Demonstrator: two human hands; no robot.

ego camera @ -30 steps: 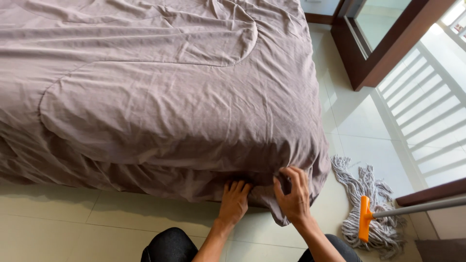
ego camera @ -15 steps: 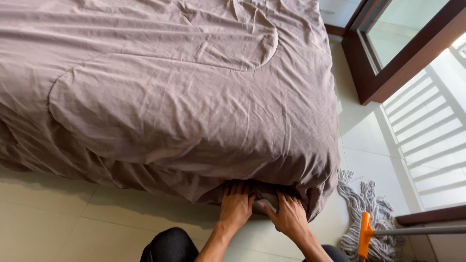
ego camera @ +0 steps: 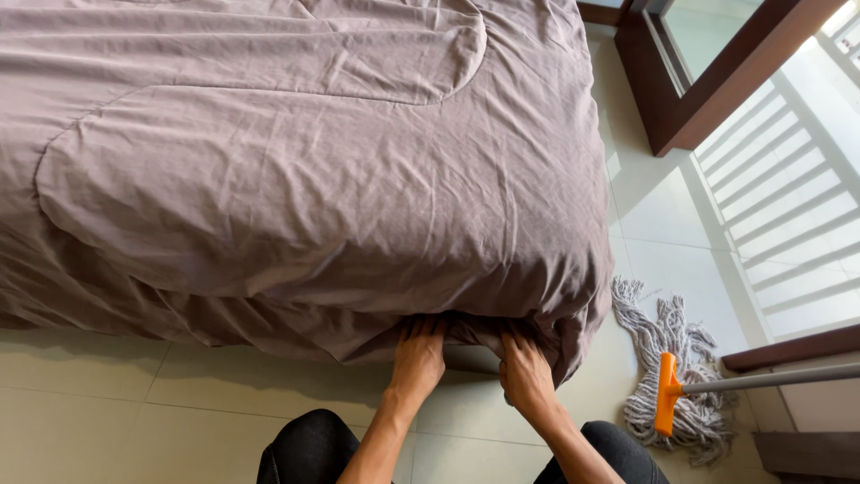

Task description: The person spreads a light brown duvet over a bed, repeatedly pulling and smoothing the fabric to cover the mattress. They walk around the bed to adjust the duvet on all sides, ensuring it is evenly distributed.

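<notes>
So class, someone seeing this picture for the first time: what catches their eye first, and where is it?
The wide mauve bedsheet fills most of the view, draped over the bed to the floor. At its lower edge, the left hand and right hand reach under the fabric near the bed's corner. To the right, a string mop with an orange clamp lies on the pale tiles beside the sunlit door.

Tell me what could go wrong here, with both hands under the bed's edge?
The left hand and right hand have fingertips hidden under the sheet, so they might get pinched. The mop lies on the floor just beside the person's right side, an easy thing to trip on when rising.
</notes>
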